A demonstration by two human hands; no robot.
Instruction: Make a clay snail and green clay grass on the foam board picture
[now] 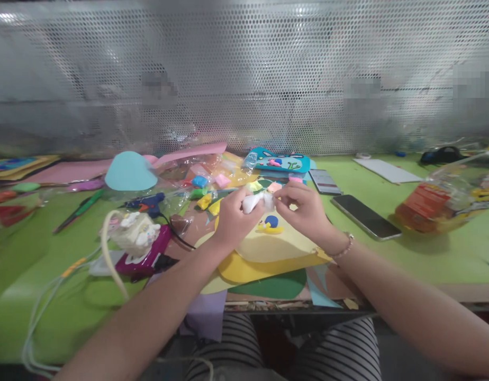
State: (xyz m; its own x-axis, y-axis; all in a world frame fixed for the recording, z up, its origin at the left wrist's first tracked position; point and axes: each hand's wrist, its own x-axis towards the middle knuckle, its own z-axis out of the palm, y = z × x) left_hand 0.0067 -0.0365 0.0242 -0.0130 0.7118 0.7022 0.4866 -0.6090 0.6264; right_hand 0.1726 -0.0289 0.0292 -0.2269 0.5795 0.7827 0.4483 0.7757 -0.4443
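Observation:
My left hand (234, 214) is closed around a small packet of white modelling clay (252, 202). My right hand (304, 209) pinches at the clear plastic end of the same packet, thumb and fingertips together. Below both hands lies a pale yellow foam sheet (276, 246), with a small yellow and blue snail figure (271, 224) on it. Just beyond the hands are little lumps of pale yellow clay (254, 187) and peach clay (274, 187). More coloured packets, such as the blue one (199, 181), lie to the left.
A glue gun (145, 202), a purple power strip (149, 256) with cables, and scissors (78, 210) are on the left. To the right lie a phone (365, 216) and a tilted plastic bottle (438, 203). A perforated metal panel (244, 74) stands behind the green table (435, 264).

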